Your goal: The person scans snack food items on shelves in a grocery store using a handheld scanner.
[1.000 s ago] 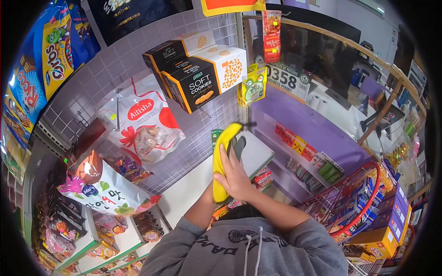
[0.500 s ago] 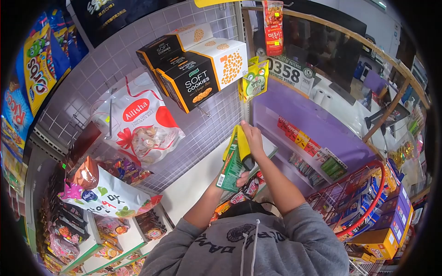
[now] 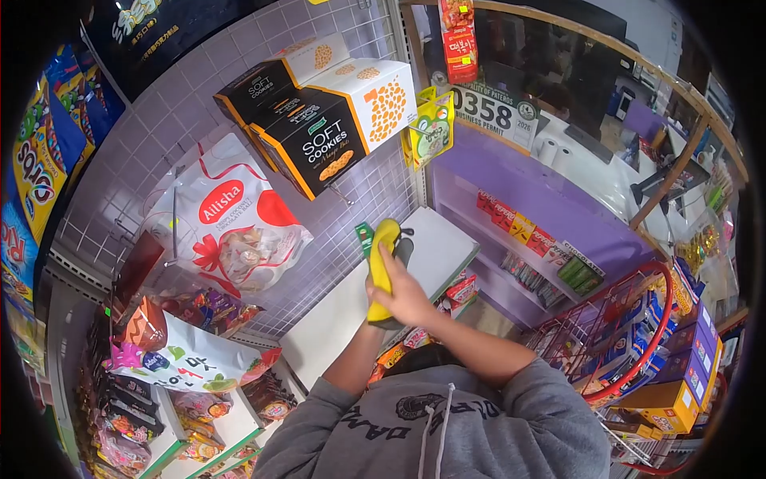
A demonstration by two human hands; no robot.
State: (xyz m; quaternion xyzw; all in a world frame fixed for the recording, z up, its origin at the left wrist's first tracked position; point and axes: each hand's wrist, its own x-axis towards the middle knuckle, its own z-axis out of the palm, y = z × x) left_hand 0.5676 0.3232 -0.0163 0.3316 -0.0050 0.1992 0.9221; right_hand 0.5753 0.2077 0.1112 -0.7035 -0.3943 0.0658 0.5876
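A yellow cloth [image 3: 381, 275] with a dark grey side is pressed over a slim green box [image 3: 364, 238], of which only the upper end shows. My right hand [image 3: 405, 297] is closed on the cloth, its thumb lying across the yellow side. Behind the cloth, my left hand [image 3: 370, 311] supports the green box from below; most of its fingers are hidden. Both hands are held together above the white shelf top [image 3: 323, 319], in front of my grey hoodie.
Soft cookies boxes [image 3: 327, 144] and a white Ailisha bag [image 3: 231, 215] hang on the wire grid ahead. Snack packs fill the lower left shelves [image 3: 163, 435]. A red wire basket [image 3: 666, 335] with goods stands right. A purple counter [image 3: 511, 195] borders the far side.
The cloth has swung from the box's far edge to cover its front, and my right hand has come down and nearer with it. The view has shifted slightly.
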